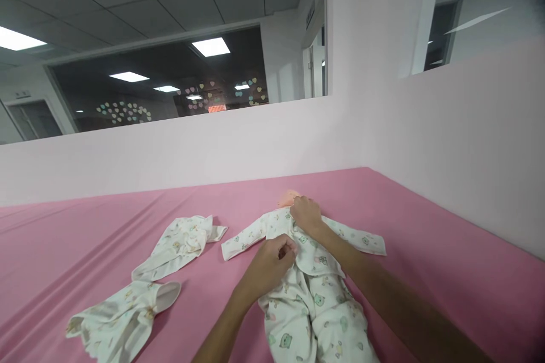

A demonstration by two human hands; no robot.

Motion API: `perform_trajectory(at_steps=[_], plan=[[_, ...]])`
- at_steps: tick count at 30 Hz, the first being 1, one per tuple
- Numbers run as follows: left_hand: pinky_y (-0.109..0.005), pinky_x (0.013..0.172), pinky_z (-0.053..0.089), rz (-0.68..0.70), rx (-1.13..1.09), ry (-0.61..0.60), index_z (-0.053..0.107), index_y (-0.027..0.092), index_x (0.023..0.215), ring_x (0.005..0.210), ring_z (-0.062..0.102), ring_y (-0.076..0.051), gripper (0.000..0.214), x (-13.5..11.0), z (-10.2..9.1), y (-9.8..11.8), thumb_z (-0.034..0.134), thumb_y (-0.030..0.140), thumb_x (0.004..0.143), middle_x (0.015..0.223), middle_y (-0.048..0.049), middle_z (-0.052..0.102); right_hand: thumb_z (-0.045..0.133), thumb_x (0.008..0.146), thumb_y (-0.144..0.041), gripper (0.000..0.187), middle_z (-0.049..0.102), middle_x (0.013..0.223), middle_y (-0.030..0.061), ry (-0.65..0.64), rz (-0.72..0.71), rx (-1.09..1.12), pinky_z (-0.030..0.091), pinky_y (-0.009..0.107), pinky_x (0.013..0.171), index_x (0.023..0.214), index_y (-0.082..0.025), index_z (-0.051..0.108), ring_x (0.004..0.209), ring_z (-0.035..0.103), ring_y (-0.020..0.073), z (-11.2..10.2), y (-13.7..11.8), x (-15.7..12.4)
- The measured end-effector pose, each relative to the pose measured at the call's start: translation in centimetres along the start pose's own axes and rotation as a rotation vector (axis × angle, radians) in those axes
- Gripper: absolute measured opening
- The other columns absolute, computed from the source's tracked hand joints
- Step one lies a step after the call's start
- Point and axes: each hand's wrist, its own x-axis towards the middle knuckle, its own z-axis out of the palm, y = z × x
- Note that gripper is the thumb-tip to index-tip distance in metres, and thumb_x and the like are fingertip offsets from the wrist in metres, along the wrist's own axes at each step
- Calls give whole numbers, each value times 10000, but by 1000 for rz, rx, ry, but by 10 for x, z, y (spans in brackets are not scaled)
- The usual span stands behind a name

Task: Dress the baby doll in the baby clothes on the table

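Observation:
A white baby top [340, 232] with small animal prints lies on a doll, both sleeves spread out to the sides. The doll's peach-coloured head [288, 198] shows only in part above the collar, behind my right hand [305, 215]. That hand is closed, its fingertips pinching the top near the neckline. Lower down, my left hand [272, 265] is curled with thumb and fingers together at the front edge of the top. Matching printed baby pants [317, 317] cover the legs below my hands and run out of the bottom of the view.
To the left, two crumpled white printed garments lie on the pink sheet: one garment [181, 244] farther back, another garment [123, 317] nearer. The pink sheet [204, 306] has creases on the left. White walls [238, 147] with windows border the back and right.

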Motion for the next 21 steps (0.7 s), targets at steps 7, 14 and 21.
perform_trajectory(at_steps=[7, 14, 21], plan=[[-251, 640, 381, 74, 201, 296, 553, 207, 782, 691, 510, -135, 186, 44, -7, -19, 417, 294, 875, 742, 21, 577, 408, 859, -185, 173, 640, 827, 78, 171, -33, 241, 349, 282, 642, 767, -165, 554, 745, 567, 185, 11, 9, -8], [-324, 905, 384, 201, 431, 343, 589, 226, 1161, 1100, 524, -216, 324, 118, -1, -46, 431, 267, 881, 1231, -49, 604, 361, 896, -252, 211, 622, 759, 7, 219, -108, 498, 381, 250, 654, 748, -202, 503, 706, 555, 149, 21, 26, -13], [-316, 799, 386, 223, 494, 335, 646, 208, 840, 881, 541, -205, 213, 136, 16, -52, 435, 197, 861, 904, -46, 667, 357, 906, -266, 229, 639, 831, 37, 223, -124, 566, 401, 277, 707, 813, -198, 555, 787, 579, 178, 26, 32, -19]])
